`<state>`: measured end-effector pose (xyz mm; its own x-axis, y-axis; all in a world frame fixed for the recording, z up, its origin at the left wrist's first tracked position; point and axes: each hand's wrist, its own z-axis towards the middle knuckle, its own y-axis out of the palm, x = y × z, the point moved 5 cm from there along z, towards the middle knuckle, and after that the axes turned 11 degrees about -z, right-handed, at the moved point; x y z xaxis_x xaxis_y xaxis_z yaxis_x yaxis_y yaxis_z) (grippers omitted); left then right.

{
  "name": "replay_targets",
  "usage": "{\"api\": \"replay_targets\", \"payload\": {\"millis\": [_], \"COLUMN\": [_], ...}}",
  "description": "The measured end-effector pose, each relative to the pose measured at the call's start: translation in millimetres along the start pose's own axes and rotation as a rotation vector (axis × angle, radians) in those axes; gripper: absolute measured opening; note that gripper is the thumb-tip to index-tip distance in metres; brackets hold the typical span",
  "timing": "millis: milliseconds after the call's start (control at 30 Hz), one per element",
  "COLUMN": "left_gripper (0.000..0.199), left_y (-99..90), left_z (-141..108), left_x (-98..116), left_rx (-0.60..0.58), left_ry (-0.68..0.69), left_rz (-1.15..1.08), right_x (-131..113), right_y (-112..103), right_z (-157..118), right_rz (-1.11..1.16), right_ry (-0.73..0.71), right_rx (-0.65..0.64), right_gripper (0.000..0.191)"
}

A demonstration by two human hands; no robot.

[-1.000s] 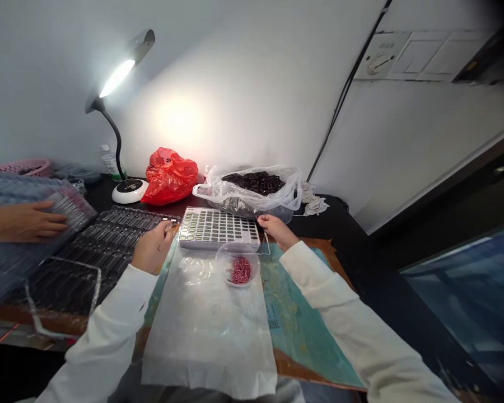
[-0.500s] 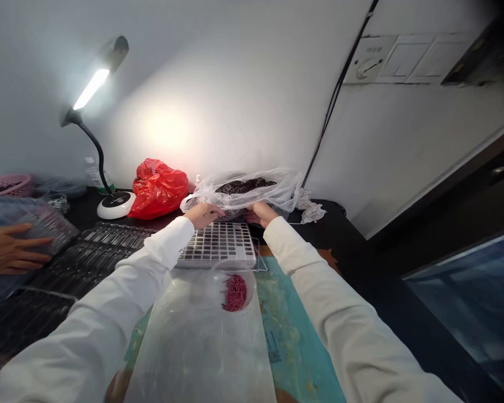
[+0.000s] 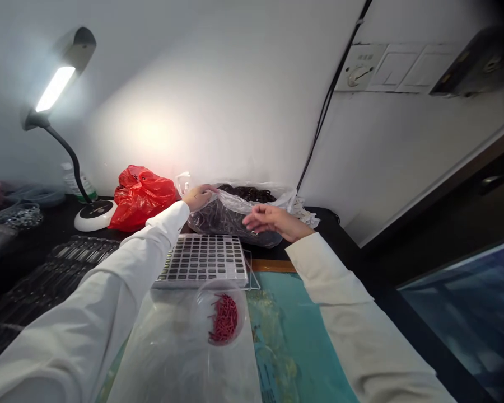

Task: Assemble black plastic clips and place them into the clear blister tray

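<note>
Fingers of the left hand curled closed on the gathered upper edge of a clear plastic bag, the white sleeve reaching in from the lower left. Fingers of the right hand spread open and holding nothing, just at the bag's front; contact cannot be determined.

Bag lying near the back edge of a black worktop, filled with a dark, glossy mass whose individual pieces are too obscured to identify. Immediately in front: a white grid tray with rows of dark rectangular cells. Nearer still: a round clear dish holding slender pink-red pieces, on a translucent plastic sheet over a teal printed mat, whose small print is illegible.

Left of the bag: a red plastic bag, a lit desk lamp and a white-capped bottle. Along the left edge: dark moulded trays. Right of the bag: crumpled white tissue.
</note>
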<state>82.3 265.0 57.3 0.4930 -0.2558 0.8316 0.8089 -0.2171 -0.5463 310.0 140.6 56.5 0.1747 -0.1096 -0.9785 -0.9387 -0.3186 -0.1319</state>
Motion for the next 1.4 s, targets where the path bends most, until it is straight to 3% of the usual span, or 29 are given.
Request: {"api": "replay_targets", "payload": {"millis": [133, 300, 500, 667, 833, 933, 1033, 1133, 1400], "left_gripper": [0.037, 0.048, 0.042, 0.021, 0.031, 0.042, 0.047, 0.032, 0.031], "left_y": [-0.9, -2.4, -28.6, -38.8, 3.2, 29.3, 45.7, 53.2, 62.0], "left_z": [6.5, -3.0, -41.0, -114.2, -201.8, -234.2, -245.9, -245.9, -244.7], "left_x": [-13.0, -25.2, 21.2, 50.8, 54.3, 57.8, 60.3, 54.7, 38.5], "left_rx": [-0.022, -0.131, -0.150, -0.025, -0.146, -0.191, -0.203, -0.142, -0.065], "left_ry": [-0.135, -0.277, -0.173, -0.054, -0.128, -0.105, -0.014, 0.023, 0.022], "left_rz": [-0.030, -0.118, -0.331, -0.652, -0.957, -1.035, -1.016, -1.000, -0.976], "right_x": [1.9, 21.6, -9.6, -17.3, 1.1, 6.9, 5.6, 4.8, 20.5], "right_y": [-21.3, -22.2, -9.2, 17.7, 71.7, 105.2, 129.0, 140.3, 149.2], "right_z": [20.8, 36.6, 0.5, -49.4, -90.0, -104.5, -113.9, -120.5, -124.6], "right_rz": [0.165, 0.195, 0.127, 0.043, -0.014, -0.027, -0.116, -0.292, -0.296], "right_ry": [-0.103, -0.049, -0.160, -0.229, -0.283, -0.334, -0.440, -0.541, -0.543], "right_rx": [0.282, 0.352, 0.375, 0.367, 0.300, 0.284, 0.277, 0.317, 0.498], "right_gripper": [0.016, 0.019, 0.017, 0.033, 0.042, 0.039, 0.031, 0.024, 0.016]}}
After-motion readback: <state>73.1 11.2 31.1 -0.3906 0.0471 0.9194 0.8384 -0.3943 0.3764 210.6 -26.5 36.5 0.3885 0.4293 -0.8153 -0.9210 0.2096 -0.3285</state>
